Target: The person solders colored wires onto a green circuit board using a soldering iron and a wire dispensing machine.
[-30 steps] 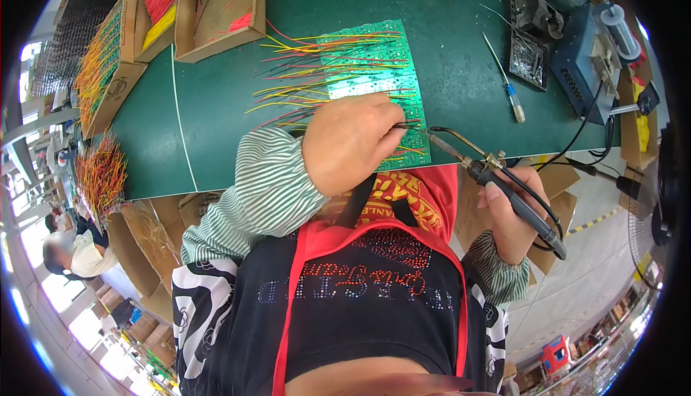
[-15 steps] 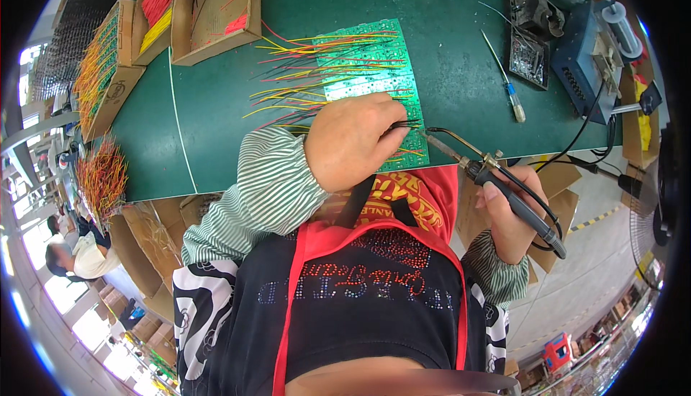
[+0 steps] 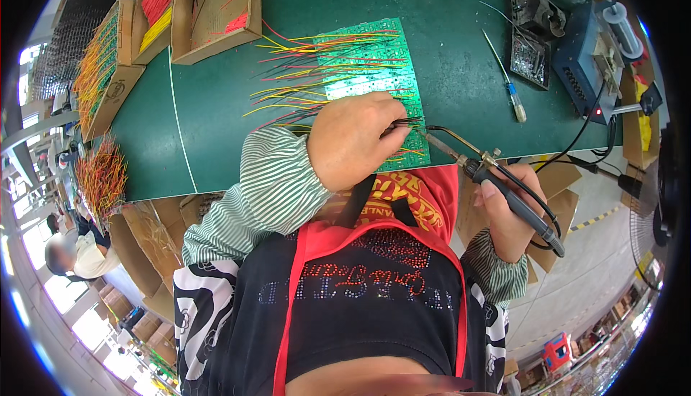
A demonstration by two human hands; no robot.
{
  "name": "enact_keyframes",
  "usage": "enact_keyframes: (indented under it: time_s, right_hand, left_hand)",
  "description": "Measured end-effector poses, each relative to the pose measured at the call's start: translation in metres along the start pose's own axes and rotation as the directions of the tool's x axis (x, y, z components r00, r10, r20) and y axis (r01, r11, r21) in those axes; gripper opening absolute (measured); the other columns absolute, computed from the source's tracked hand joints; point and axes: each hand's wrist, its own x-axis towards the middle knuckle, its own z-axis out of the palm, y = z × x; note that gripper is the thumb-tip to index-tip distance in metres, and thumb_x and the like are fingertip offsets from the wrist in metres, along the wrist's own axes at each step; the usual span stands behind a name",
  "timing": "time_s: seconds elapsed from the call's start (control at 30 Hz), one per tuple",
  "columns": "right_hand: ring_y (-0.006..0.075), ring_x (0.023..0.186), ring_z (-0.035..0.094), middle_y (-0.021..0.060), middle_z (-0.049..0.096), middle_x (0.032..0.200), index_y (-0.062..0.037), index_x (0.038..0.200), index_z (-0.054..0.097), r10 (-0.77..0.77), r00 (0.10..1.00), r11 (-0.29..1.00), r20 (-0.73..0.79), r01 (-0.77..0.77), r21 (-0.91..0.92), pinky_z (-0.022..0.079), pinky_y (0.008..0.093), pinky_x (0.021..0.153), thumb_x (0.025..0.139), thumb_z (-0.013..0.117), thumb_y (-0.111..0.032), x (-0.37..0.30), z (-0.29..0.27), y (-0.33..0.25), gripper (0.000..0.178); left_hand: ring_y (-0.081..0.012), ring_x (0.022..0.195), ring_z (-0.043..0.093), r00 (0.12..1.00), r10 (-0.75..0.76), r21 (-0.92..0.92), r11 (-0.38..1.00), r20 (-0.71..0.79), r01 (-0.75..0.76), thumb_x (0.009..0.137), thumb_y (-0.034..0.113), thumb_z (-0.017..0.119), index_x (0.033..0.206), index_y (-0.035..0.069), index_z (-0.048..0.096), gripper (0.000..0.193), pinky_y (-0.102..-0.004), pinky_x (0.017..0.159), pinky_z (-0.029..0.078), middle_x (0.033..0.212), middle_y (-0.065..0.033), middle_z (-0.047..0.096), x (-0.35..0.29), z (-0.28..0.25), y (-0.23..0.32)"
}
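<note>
A green circuit board panel [image 3: 367,79] lies on the green tabletop, with rows of red, yellow and black wires [image 3: 288,93] trailing off its left side. Over the panel's lower part rests my left hand [image 3: 356,137], thumb and forefinger pinching several black wires [image 3: 409,121] whose ends meet the board. My right hand [image 3: 512,209] is wrapped round the dark handle of a soldering iron [image 3: 515,198]. A thin curved tube runs beside the iron's shaft. The iron's tip reaches the board's right edge, close by the black wire ends; whether it touches them I cannot tell.
Cardboard boxes [image 3: 216,36] of red, yellow and black wires stand at the far left, beside a box of wired boards [image 3: 101,72]. A blue-handled brush-like tool [image 3: 514,101], a small parts tray [image 3: 530,57] and a blue soldering station [image 3: 583,65] are at the right.
Both hands keep almost the same place, with the iron's tip still at the board. A small red light now shows on the soldering station.
</note>
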Motion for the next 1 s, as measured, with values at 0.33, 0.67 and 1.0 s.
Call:
enact_keyframes:
  time_s: [0.33, 0.67, 1.0]
  right_hand:
    - [0.0073, 0.058, 0.053, 0.0030, 0.057, 0.065, 0.0020, 0.078, 0.056, -0.017, 0.999, 0.999, -0.029, 0.015, -0.039, 0.043, 0.0196, 0.055, 0.065, 0.064, -0.001, -0.001, -0.002, 0.000, 0.016]
    - [0.0079, 0.056, 0.053, 0.0043, 0.058, 0.064, 0.0017, 0.079, 0.056, -0.021, 1.000, 0.999, -0.018, 0.020, -0.042, 0.043, 0.0209, 0.054, 0.065, 0.067, -0.007, -0.010, -0.010, -0.001, 0.020]
    - [0.0082, 0.057, 0.054, 0.0029, 0.059, 0.065, -0.0022, 0.077, 0.057, -0.018, 0.991, 0.991, 0.130, 0.034, -0.127, 0.043, 0.0221, 0.054, 0.065, 0.070, -0.010, -0.035, 0.000, -0.005, 0.019]
  left_hand:
    - [-0.0277, 0.062, 0.055, 1.000, 0.004, 0.018, 1.000, -0.013, -0.004, 0.074, 0.017, 0.059, 0.075, 0.001, 0.057, 0.016, -0.0359, 0.055, 0.043, 0.070, -0.0109, 0.054, 0.000, 0.001, 0.001]
    - [-0.0281, 0.064, 0.055, 1.000, 0.023, 0.029, 0.999, -0.021, -0.022, 0.075, 0.017, 0.059, 0.076, 0.001, 0.057, 0.016, -0.0357, 0.056, 0.043, 0.071, -0.0110, 0.055, -0.002, 0.000, 0.001]
    - [-0.0275, 0.067, 0.054, 0.975, -0.057, 0.276, 0.954, -0.217, 0.117, 0.075, 0.012, 0.058, 0.078, 0.006, 0.057, 0.008, -0.0361, 0.058, 0.043, 0.072, -0.0095, 0.052, -0.058, -0.052, -0.008]
